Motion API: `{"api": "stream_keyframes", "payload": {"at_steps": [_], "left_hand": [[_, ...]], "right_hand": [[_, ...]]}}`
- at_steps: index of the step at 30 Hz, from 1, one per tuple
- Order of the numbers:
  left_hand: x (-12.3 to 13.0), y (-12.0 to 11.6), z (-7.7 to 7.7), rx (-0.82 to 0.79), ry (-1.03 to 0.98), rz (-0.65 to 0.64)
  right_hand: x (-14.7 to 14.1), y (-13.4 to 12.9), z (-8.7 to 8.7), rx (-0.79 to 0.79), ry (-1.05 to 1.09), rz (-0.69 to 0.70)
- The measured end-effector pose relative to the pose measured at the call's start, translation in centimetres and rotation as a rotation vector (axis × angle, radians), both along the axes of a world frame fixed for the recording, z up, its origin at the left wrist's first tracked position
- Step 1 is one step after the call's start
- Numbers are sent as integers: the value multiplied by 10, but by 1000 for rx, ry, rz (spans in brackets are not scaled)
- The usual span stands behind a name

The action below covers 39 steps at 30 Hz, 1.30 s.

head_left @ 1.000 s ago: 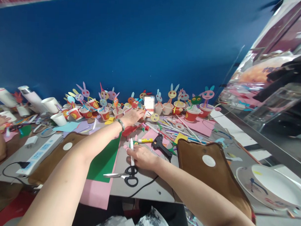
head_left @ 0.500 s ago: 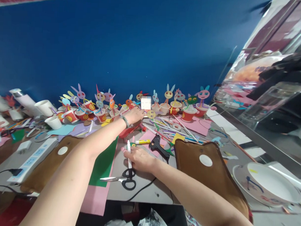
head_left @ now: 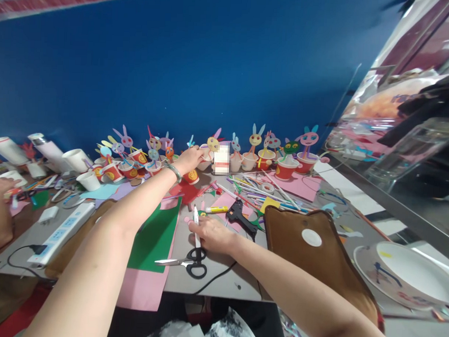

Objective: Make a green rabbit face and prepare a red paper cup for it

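At the far side of the table (head_left: 183,286), close to the blue wall (head_left: 213,65): left hand (head_left: 190,160) outstretched, fingers closed on the left side of a pale cup (head_left: 205,159). Cup just right of the fingertips, touching them, roughly upright; exact hold of the thumb too small to make out. Above its rim, a paper rabbit (head_left: 212,143) with a yellow face, its long axis upward, with a pink ear leaning right. By far the nearer to the cup: left hand.

Closer to the body, well apart from the cup: right hand (head_left: 215,233), low on the table, fingers closed around a white pen (head_left: 196,216). Pen lengthwise, one end toward the wall, the other reaching the handles of open scissors (head_left: 196,270), with blades off to the left.

Around the cup, little room: a blurred white block (head_left: 221,158) close on its right, more cups (head_left: 250,162) beyond, wall behind, a red cup (head_left: 191,176) below the left hand. Between the hands, a red sheet (head_left: 189,193) and a yellow tube (head_left: 216,209); right of the right hand, a glue gun (head_left: 241,219). More open space: grey tabletop from scissors to near edge, under the right forearm.
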<state>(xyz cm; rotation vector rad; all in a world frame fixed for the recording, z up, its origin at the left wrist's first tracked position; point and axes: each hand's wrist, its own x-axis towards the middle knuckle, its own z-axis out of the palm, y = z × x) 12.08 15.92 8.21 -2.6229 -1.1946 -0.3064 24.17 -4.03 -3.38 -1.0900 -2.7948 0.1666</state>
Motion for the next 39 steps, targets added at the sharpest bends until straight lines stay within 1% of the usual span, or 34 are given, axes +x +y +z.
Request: {"api": "stream_keyframes", "payload": {"at_steps": [6, 12, 16, 23, 28, 32, 39], "left_hand": [[-1, 2, 6, -37, -183, 37], [1, 3, 9, -5, -240, 137], [2, 10, 14, 9, -291, 223], [1, 25, 19, 4, -335, 245], [-1, 31, 23, 76, -296, 323], [-2, 36, 26, 124, -240, 304], [-1, 39, 26, 108, -115, 321]], "right_hand": [[0, 0, 0, 4, 6, -4], [1, 1, -2, -6, 17, -1], [1, 1, -3, -7, 25, -1], [1, -2, 3, 3, 21, 6], [0, -1, 2, -2, 39, 1], [0, -2, 4, -7, 22, -7], [0, -2, 6, -12, 1, 4]]}}
